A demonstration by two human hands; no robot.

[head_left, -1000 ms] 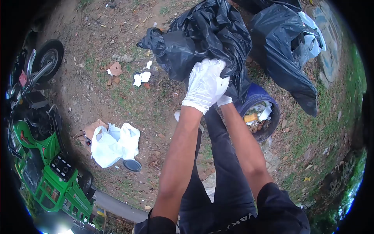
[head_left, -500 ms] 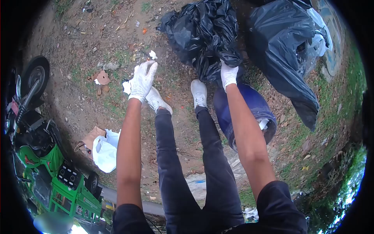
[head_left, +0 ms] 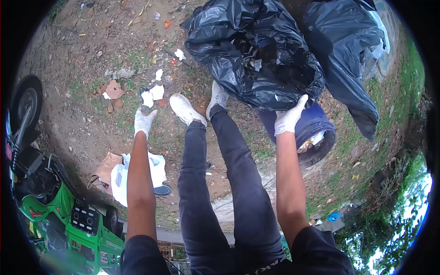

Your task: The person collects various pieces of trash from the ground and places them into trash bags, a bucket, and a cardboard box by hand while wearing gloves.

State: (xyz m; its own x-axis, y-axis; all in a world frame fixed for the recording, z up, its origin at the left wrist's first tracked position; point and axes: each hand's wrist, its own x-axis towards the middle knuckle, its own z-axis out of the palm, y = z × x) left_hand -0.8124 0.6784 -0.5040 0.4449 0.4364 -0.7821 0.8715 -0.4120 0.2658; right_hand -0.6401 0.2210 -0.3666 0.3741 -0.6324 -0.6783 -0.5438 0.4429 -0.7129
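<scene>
My right hand [head_left: 288, 118], in a white glove, grips the near rim of a black garbage bag [head_left: 220, 59], its thumb up by the edge. The bag's mouth gapes toward me, and a few light scraps show in its dark inside. Just beyond the fingertips of my gloved left hand [head_left: 145, 123] lie white paper scraps [head_left: 152, 95] on the dirt. That hand is empty, with thumb and fingers apart. Under the bag's near side, a blue barrel [head_left: 302, 120] lies tipped over, trash visible in its mouth.
Another black garbage bag [head_left: 341, 50] stands at the upper right. A white plastic bag [head_left: 158, 167] and a brown paper bag [head_left: 108, 166] lie at the lower left. A green motorized cart [head_left: 87, 231] is parked at left. Small litter dots the dirt near my shoes [head_left: 185, 110].
The bunched garbage bag is now spread with its mouth open. My left hand has moved left and toward me, uncovering the paper scraps. My right hand has shifted right, and my feet have moved.
</scene>
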